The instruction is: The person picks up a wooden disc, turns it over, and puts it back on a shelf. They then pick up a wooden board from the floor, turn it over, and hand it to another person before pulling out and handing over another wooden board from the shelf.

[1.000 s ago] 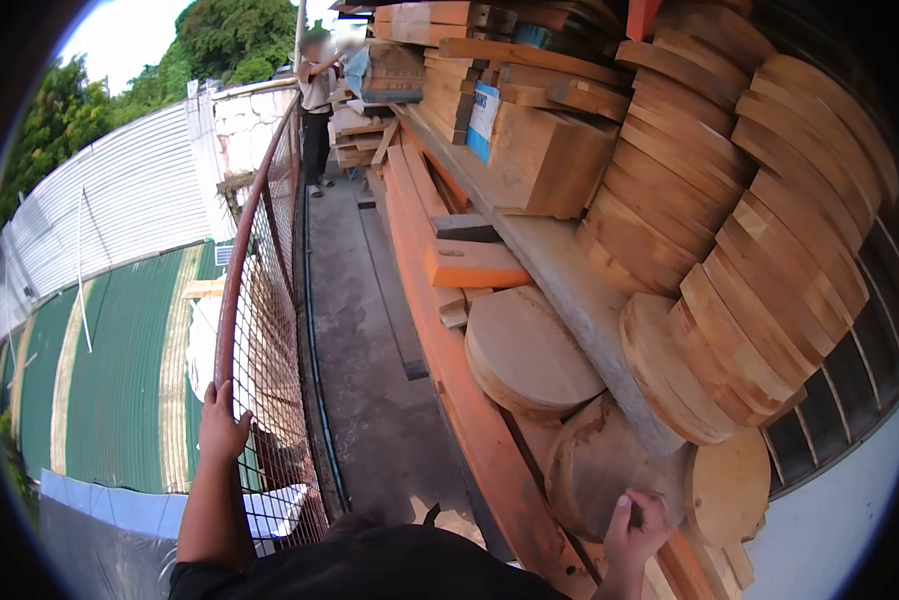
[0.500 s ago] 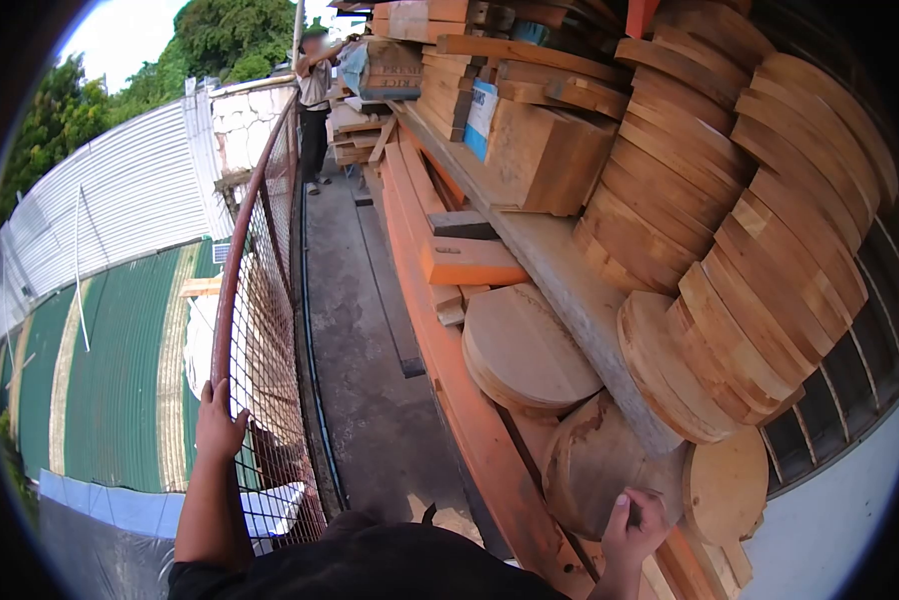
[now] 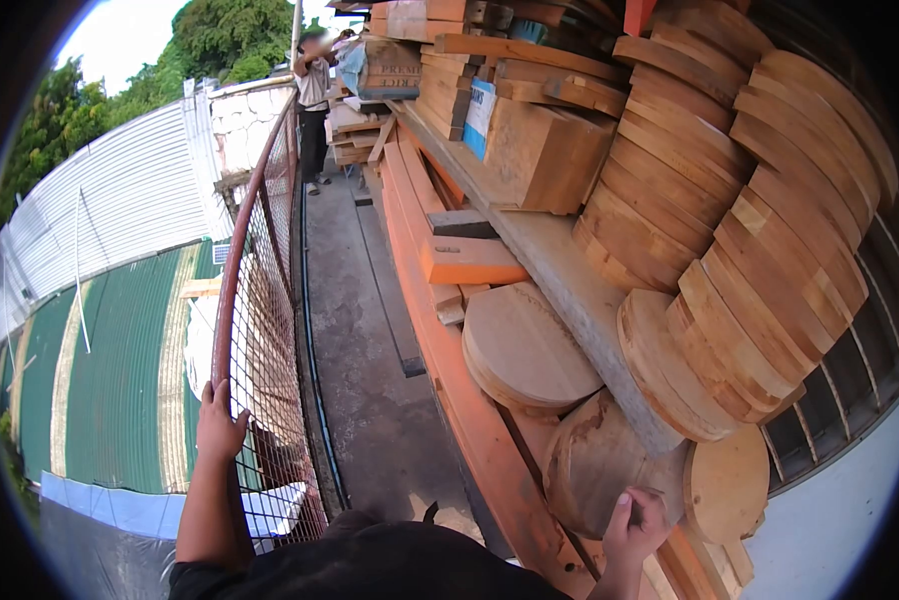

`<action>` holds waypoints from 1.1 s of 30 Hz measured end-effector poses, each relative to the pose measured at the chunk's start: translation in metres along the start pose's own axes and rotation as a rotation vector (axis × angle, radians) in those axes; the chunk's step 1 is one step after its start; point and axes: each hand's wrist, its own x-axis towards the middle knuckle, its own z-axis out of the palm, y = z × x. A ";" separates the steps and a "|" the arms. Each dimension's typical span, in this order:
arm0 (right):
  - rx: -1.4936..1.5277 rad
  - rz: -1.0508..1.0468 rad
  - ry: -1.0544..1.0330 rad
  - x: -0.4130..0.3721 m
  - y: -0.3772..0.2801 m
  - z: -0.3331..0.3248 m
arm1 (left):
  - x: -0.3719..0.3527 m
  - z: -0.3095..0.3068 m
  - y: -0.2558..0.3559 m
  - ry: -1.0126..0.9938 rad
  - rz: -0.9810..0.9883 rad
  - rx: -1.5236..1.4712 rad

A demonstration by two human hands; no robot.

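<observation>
My left hand (image 3: 222,425) is closed over the reddish-brown metal railing (image 3: 240,245) on the left, above its wire mesh. At the lower right, my right hand (image 3: 638,525) is raised with its fingers curled in; whether anything small sits in them I cannot make out. Just behind that hand, a thick round wooden slab (image 3: 600,470) leans low beside a smaller, paler wooden disc (image 3: 728,485). Another round slab (image 3: 530,345) lies on the stacked timber, farther along.
A narrow concrete walkway (image 3: 370,300) runs between the railing and long orange-brown beams (image 3: 460,400). Tall stacks of wooden discs (image 3: 770,270) stand on a grey plank shelf (image 3: 570,280). At the far end a person (image 3: 315,110) stands by piled wood. Green roofing (image 3: 115,370) lies beyond the railing.
The far person's arm, earlier stretched toward the wood pile, is now bent up nearer the head. My two hands have stayed in place.
</observation>
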 end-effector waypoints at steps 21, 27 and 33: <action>-0.016 -0.018 0.006 0.003 -0.005 0.000 | 0.002 0.003 -0.005 0.016 0.021 0.008; -0.003 -0.017 0.004 0.003 -0.005 0.000 | 0.002 0.002 -0.004 0.009 0.015 0.017; -0.001 -0.026 0.007 0.004 -0.006 0.000 | 0.002 0.004 -0.005 0.018 0.013 0.022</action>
